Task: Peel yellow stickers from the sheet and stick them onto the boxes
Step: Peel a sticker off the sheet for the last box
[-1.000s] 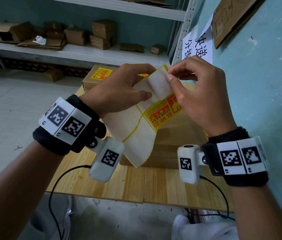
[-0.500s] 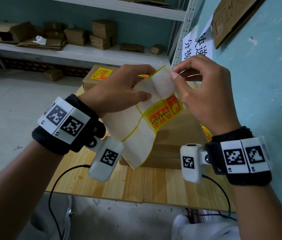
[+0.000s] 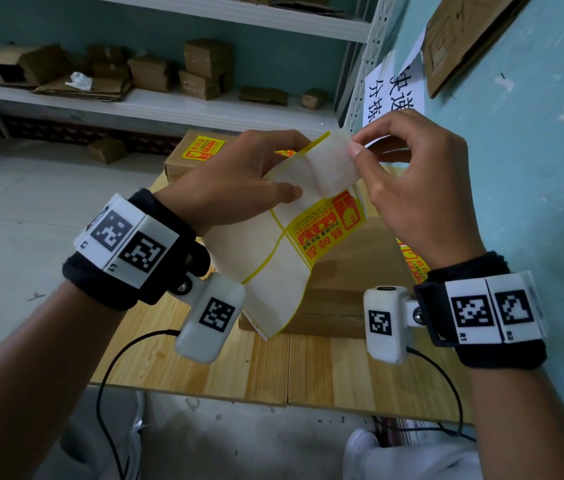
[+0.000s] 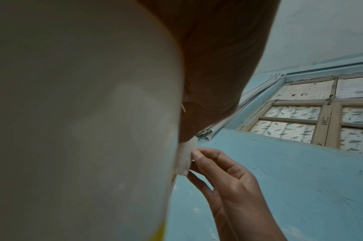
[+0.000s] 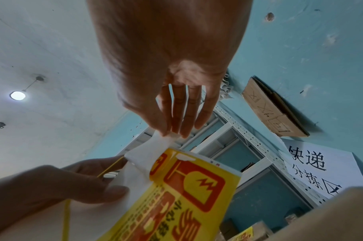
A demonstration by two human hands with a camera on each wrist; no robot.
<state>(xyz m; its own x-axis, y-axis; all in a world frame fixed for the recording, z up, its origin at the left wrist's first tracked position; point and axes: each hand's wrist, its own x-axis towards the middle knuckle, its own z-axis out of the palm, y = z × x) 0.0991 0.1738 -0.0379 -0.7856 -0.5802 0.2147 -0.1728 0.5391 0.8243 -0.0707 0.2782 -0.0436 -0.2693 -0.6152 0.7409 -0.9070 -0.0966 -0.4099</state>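
Mid-peel. Sheet (image 3: 273,258) held up in the air just above the near box (image 3: 346,271), left hand (image 3: 235,178) gripping the bare backing with thumb pressed across it. Right hand (image 3: 412,188) pinching the lifted corner of the yellow sticker (image 3: 329,220), white underside curled back, lower part not yet free of the sheet. Next, by the look of it: a steady pull away from the left hand until the sticker comes clear, then down flat onto the top of the near box, avoiding any fold onto itself. Beyond the sheet, far box (image 3: 187,157) on the worktop (image 3: 273,368) already bearing a yellow label. Sticker printed in red Chinese characters with a cracked-glass symbol, probably a fragile mark. Right of the sheet, wall sign (image 3: 395,95) handwritten, reading 快递 and 分拣区 in the right wrist view.
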